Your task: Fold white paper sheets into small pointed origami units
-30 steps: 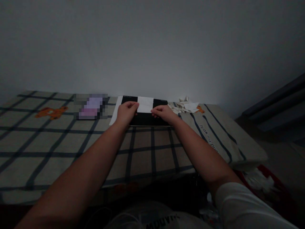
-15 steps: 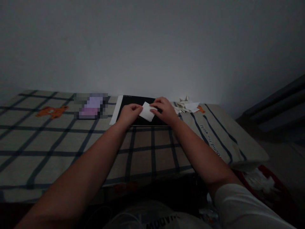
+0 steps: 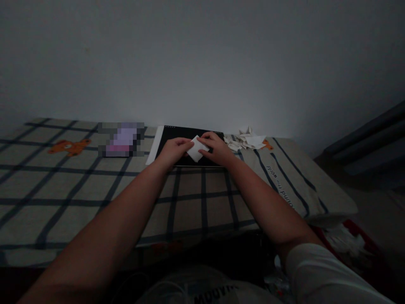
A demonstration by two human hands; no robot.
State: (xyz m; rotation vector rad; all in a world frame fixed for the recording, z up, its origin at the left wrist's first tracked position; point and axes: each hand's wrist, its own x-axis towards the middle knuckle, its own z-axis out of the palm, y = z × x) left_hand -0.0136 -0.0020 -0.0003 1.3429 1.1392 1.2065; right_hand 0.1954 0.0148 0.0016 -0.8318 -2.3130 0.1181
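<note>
A small white piece of folded paper (image 3: 196,153), turned with one corner toward me, is between my two hands. My left hand (image 3: 173,151) pinches its left corner between thumb and fingers. On the opposite side my right hand (image 3: 218,148) grips the paper, thumb below and fingers near the upper edge. Both hands are over a flat black notebook or board (image 3: 167,136) with a white strip along its left side. Several folded white paper pieces (image 3: 248,140) lie in a heap just right of it.
A checked cloth (image 3: 126,198) covers the table, which stands against a pale wall (image 3: 202,63). At the left lies a blurred phone-like object (image 3: 120,141). A red container (image 3: 354,236) with crumpled white stuff is on the lower right, beyond the table's edge.
The paper has shifted slightly right and turned a little. My right hand's fingers have moved down closer onto it, and my left hand has followed slightly right.
</note>
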